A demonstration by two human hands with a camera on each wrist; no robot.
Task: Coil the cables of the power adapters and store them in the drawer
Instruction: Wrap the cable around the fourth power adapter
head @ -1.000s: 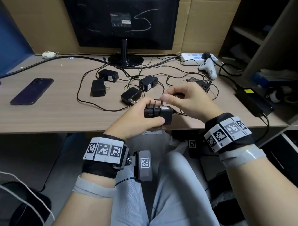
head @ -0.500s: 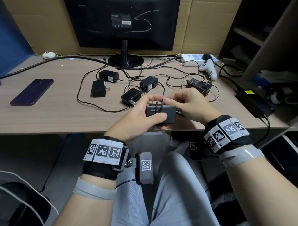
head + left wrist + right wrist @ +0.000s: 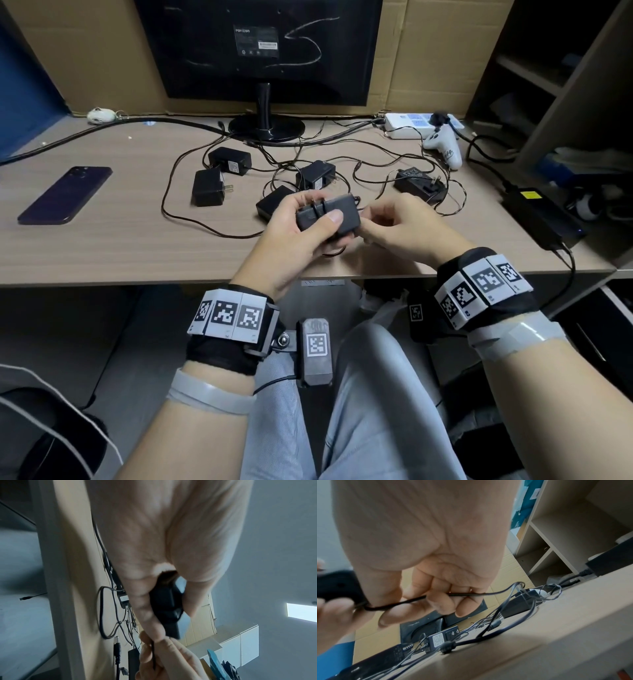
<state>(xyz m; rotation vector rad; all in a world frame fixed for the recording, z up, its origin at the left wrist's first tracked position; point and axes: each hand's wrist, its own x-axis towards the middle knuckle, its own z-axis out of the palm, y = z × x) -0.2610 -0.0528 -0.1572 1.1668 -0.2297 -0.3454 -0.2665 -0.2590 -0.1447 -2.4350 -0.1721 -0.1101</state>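
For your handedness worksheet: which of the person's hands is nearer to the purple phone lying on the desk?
Left. The left hand grips the adapter mid-desk, on the side towards the phone; the right hand is beyond it, farther away.

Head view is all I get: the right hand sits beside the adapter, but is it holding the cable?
Observer: Yes. In the right wrist view the right hand has its fingers curled round the cable.
Operator: Where does that cable go?
Observer: One end runs to the adapter at that view's left edge; the other trails down to the desk.
Operator: Is the left hand secure?
Observer: The left wrist view shows the left hand gripping the adapter between thumb and fingers.
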